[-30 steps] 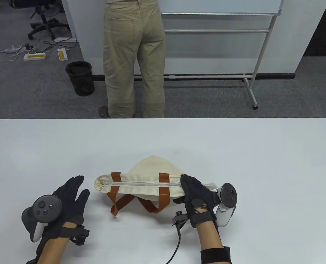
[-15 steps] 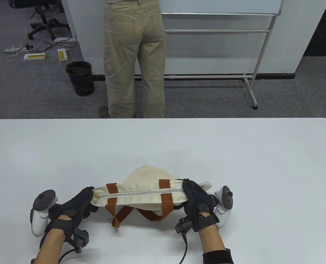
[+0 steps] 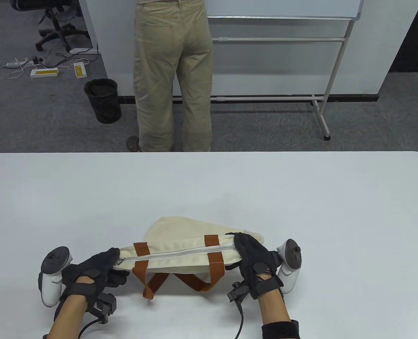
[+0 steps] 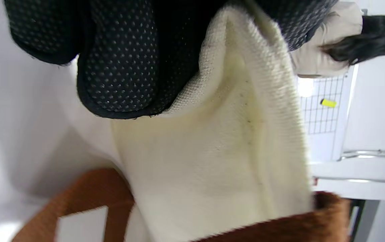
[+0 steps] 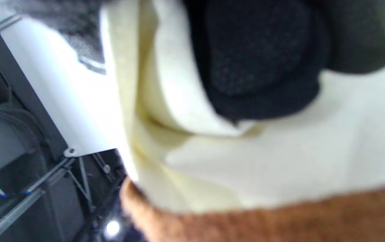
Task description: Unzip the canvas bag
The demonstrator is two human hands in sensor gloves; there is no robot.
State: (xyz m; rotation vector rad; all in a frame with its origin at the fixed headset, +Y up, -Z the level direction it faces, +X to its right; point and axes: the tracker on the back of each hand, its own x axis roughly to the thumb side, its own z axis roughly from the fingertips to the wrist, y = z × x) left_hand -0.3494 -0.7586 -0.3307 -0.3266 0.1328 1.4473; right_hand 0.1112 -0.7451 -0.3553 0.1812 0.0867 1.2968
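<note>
A cream canvas bag (image 3: pixel 180 259) with brown straps (image 3: pixel 141 268) lies near the table's front edge, its white zipper (image 3: pixel 180 253) closed and running left to right along the top. My left hand (image 3: pixel 101 266) grips the bag's left end, where the zipper pull (image 3: pixel 118 261) sits at its fingers. My right hand (image 3: pixel 249 252) grips the bag's right end. The bag is stretched between both hands. The left wrist view shows gloved fingers (image 4: pixel 118 67) pinching cream cloth (image 4: pixel 219 161). The right wrist view shows a gloved finger (image 5: pixel 263 67) on the cloth (image 5: pixel 280 161).
The white table (image 3: pixel 300 197) stretches wide behind and beside the bag. A person in khaki trousers (image 3: pixel 171 77) stands just beyond the far edge. A black bin (image 3: pixel 103 100) and a whiteboard frame (image 3: pixel 321 106) stand on the floor behind.
My left hand came in from the left and took hold of the bag's left end. Both hands then drew the bag nearer and a little left, pulling it taut.
</note>
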